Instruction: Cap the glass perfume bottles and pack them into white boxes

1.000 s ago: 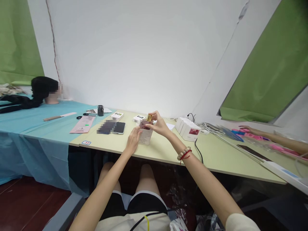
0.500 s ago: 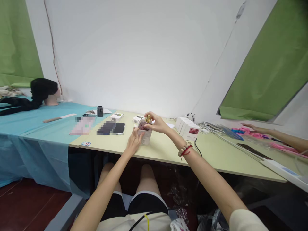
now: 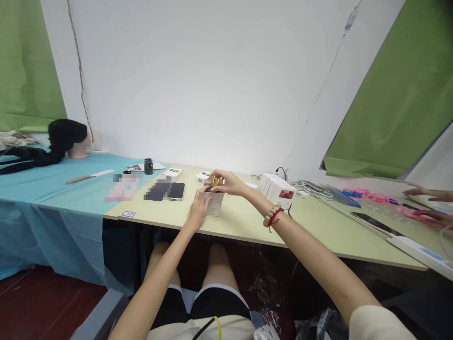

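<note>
My left hand [image 3: 198, 208] is closed around the left side of a small pale box [image 3: 215, 206] with fine print on its front, which stands upright near the table's front edge. From above, my right hand [image 3: 226, 181] grips a perfume bottle with a gold top [image 3: 215, 181]. Most of the dark reddish bottle is down inside the box, and only its upper part shows between my fingers. The fingers partly hide the box's opening.
White boxes [image 3: 277, 190] stand to the right, beside cables [image 3: 313, 188] and a power strip [image 3: 421, 250]. Leftward are a phone [image 3: 177, 191], a knife [image 3: 90, 176], a dark jar [image 3: 148, 166] and a wigged mannequin head [image 3: 69, 138]. Another person's hands [image 3: 430, 193] are at far right.
The bottle has sunk from above the box's rim down into it, my right hand lowering with it. My left hand stays on the box. The other person's hands have shifted at far right.
</note>
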The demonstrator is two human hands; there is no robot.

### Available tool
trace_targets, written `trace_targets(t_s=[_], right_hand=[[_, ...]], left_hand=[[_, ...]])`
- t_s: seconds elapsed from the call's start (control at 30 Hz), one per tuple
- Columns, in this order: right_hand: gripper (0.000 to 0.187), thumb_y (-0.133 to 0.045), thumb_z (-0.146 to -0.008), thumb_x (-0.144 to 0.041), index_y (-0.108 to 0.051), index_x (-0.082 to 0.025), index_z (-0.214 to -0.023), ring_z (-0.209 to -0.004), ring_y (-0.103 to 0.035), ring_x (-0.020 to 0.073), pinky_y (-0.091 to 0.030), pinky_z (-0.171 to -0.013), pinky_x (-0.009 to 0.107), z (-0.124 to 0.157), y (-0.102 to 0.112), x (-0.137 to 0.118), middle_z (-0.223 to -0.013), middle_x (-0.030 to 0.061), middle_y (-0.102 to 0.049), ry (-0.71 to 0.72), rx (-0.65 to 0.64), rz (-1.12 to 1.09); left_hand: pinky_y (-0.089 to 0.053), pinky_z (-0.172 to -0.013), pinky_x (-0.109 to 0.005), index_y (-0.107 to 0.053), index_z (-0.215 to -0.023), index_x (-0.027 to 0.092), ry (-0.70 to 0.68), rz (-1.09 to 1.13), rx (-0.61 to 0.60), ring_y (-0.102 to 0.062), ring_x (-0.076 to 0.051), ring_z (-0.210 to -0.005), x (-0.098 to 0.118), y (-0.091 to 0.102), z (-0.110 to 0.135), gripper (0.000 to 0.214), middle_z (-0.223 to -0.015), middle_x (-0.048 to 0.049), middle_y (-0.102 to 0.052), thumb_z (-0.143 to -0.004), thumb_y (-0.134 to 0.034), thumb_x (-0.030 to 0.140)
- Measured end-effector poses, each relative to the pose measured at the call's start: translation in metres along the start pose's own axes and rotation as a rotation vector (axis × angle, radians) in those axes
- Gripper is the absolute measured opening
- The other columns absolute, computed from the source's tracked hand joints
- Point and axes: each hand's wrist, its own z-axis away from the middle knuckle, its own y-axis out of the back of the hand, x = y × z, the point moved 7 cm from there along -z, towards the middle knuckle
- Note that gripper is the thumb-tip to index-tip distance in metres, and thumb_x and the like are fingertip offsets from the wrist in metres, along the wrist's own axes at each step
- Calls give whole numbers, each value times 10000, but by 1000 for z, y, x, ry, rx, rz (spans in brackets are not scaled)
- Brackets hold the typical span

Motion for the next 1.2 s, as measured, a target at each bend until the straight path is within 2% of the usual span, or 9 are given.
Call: trace_targets(t_s=[0.2,0.4,0.57,0.77,0.93,1.07,1.2], right_hand=[[248,-712,-665,-284,-598,-179,-858,-821,-523,179,-426,-700,290,8,0,1,-911,65,-550,-6,131,55],[199,-632,-763,-356,-615,-176,-845,-745,-541,165,-430,-660,293,13,-9,8,-875,68,-591,-8,143,5],[180,-569,-823,-380,-630,-214,-854,-906,-524,211,-353,-839,386,19,-16,10,-875,51,-634,-4,136,221],[223,-414,-910,-306,-623,-234,-934,-1072,-439,236,-308,-869,418,29,-27,11,-980,71,-619,-38,170,377],[235,-387,-916,-260,-583,-250,-1045,-1105,-445,226,-304,-899,416,33,-26,5,-1060,63,-604,-23,173,319],[208,-471,-872,-255,-563,-246,-1058,-1079,-474,222,-329,-888,394,39,-13,5,-1121,55,-576,-42,280,260],[181,-497,-838,-204,-589,-238,-990,-1024,-487,227,-336,-867,397,43,-4,8,-1062,45,-602,-72,353,296]], left_hand=[[-428,-881,-319,-338,-1254,241,47,-27,-16,-486,-168,-1078,0,-1,1,360,-1197,-78,-438,-904,-353,324],[-462,-738,-289,-415,-1199,235,67,-120,-64,-544,-154,-890,-2,-4,0,315,-1104,-75,-442,-915,-309,320],[-461,-754,-291,-439,-1158,227,59,-125,-62,-537,-160,-922,-5,-5,-1,297,-1095,-77,-435,-919,-292,325],[-448,-815,-316,-451,-1140,220,54,-116,-51,-524,-172,-974,-6,-5,-1,285,-1099,-86,-441,-915,-312,323],[-413,-893,-320,-317,-1252,239,55,1,-12,-486,-174,-1088,-5,-1,0,364,-1199,-93,-449,-901,-364,322],[-443,-825,-307,-219,-1283,241,111,75,14,-526,-171,-1039,-14,-2,0,454,-1272,-121,-419,-882,-407,343],[-457,-784,-304,-198,-1300,243,129,99,7,-552,-173,-1011,-18,-5,0,492,-1267,-126,-443,-876,-422,355]])
